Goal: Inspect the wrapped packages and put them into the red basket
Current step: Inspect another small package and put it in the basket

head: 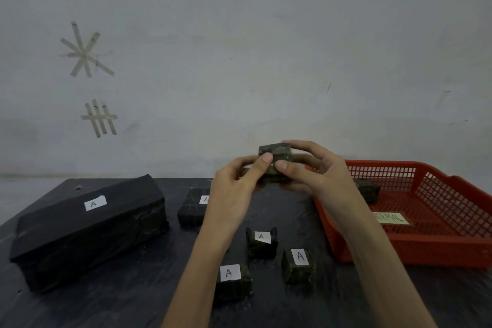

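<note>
Currently both hands are raised above the desk (133, 301) and share one small wrapped package (275, 161). The left hand (234, 186) pinches its near-left face with the thumb on the front. The right hand (316, 170) curls its fingers over the top and far side, thumb pressed on the front. No white label shows on the faces turned this way, so this reads as the inspecting step.

The red basket (426, 250) lies at about four o'clock from the held package, just beside and below the right wrist, so the right hand is the nearer one for the drop. The package looks close to cubic, with no clear long axis to line up. It should fit the open basket floor in any turn.

Inside the basket one dark package (368, 190) sits against the far-left corner, and a pale slip (390, 218) with partly hidden lettering lies on the floor.

Waiting on the desk are three small packages, at six o'clock (262, 243), seven o'clock (233, 282) and five o'clock (298, 266) from the hands. A medium package (191, 208) and a long large package (87, 226) lie out toward eight o'clock. All five show an "A" label.
</note>
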`<state>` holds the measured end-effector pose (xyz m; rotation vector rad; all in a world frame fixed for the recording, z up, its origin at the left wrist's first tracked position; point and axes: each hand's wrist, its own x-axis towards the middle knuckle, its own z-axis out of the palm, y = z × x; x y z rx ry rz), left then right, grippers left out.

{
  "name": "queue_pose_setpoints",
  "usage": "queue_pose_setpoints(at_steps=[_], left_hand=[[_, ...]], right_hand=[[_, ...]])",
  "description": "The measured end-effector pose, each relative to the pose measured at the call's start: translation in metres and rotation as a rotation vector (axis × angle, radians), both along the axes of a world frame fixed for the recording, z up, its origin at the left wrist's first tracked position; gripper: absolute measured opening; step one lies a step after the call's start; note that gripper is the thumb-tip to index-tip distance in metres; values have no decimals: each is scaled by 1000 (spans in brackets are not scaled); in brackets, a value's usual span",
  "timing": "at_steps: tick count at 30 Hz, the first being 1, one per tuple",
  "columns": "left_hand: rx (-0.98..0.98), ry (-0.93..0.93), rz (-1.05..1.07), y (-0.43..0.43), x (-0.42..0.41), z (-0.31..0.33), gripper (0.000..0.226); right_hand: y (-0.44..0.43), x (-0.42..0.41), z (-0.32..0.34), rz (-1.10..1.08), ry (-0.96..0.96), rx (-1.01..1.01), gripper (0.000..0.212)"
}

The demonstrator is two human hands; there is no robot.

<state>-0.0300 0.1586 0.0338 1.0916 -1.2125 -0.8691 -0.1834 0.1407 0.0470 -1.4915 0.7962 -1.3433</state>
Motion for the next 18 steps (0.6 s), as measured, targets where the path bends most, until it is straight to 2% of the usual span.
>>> queue_pose_setpoints(at_steps=[3,7,10,14,18], left_hand=[[23,1,16,3,1,3,40],[43,-164,-61,9,2,3,51],[27,-276,-59,8,2,2,50],[-16,-166,-37,4,2,2,47],[-48,-188,-36,5,2,2,41]], right_hand=[[3,-1,2,50,64,-36,54],[4,1,2,-12,56,-28,40],[1,4,0,-92,52,4,36],[0,3,-1,-28,93,24,36],[0,1,-1,39,73,43,22]])
